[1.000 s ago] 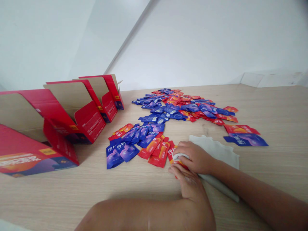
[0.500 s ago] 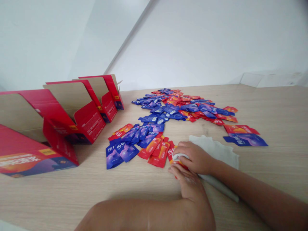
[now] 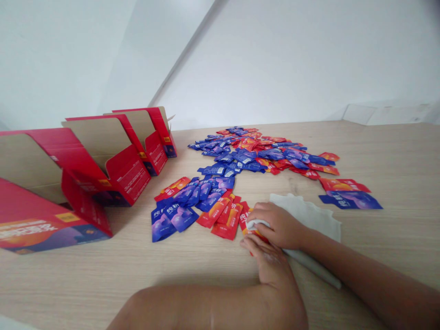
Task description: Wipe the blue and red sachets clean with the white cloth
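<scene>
A red sachet with an orange print (image 3: 243, 215) lies on the table, largely covered by my hands. My right hand (image 3: 280, 224) is closed on a white cloth (image 3: 311, 213) and presses a fold of it onto this sachet. Just below, my left hand (image 3: 270, 255) holds the sachet's near edge, its fingertips partly hidden. The rest of the cloth spreads flat on the table, under and beside my right wrist. Left of my hands are red sachets (image 3: 227, 221) and blue-purple sachets (image 3: 180, 215), overlapping in a loose group.
A big mixed pile of blue and red sachets (image 3: 245, 156) spreads across the table's far middle. Several open red cartons (image 3: 127, 174) stand in a row on the left. A blue sachet (image 3: 354, 200) overlaps a red one (image 3: 345, 184) at the right. A white wall rises behind.
</scene>
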{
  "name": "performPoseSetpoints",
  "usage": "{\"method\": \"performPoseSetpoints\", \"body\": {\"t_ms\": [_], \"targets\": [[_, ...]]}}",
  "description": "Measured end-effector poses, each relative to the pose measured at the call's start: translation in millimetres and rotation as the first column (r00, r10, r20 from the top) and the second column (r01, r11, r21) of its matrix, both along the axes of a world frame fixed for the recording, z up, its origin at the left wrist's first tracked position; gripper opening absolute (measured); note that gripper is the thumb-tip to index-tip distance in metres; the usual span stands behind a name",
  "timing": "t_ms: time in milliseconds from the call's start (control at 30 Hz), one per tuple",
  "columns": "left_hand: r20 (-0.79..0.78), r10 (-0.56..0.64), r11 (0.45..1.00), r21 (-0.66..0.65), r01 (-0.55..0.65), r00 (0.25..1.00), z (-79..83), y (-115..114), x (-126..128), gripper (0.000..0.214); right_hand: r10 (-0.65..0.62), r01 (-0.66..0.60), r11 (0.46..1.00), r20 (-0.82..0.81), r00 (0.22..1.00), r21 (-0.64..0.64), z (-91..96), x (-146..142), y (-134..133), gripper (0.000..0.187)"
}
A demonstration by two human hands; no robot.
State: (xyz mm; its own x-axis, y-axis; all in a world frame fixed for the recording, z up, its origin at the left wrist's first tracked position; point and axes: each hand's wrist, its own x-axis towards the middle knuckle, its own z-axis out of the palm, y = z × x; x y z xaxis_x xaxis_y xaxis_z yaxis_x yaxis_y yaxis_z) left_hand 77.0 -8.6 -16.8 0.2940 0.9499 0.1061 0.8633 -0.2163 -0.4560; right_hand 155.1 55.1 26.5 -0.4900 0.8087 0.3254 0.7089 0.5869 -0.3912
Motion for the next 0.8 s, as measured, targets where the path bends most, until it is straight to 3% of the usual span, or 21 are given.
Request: {"method": "performPoseSetpoints", "body": {"t_ms": [567, 800], "targets": [[-0.011, -0.004, 1.0, -0.005, 0.004, 1.0, 1.8, -0.2, -0.8, 0.04, 0.009, -0.009, 1.0, -0.004, 1.0, 0.002, -0.4, 0.5, 1.1, 0.02], [0.068, -0.019, 0.999, -0.025, 0.02, 0.998, 12.3, -1.5, -3.2, 0.039, 0.002, -0.002, 1.0, -0.009, 1.0, -0.003, 0.7, -0.3, -0.1, 0.021]]}}
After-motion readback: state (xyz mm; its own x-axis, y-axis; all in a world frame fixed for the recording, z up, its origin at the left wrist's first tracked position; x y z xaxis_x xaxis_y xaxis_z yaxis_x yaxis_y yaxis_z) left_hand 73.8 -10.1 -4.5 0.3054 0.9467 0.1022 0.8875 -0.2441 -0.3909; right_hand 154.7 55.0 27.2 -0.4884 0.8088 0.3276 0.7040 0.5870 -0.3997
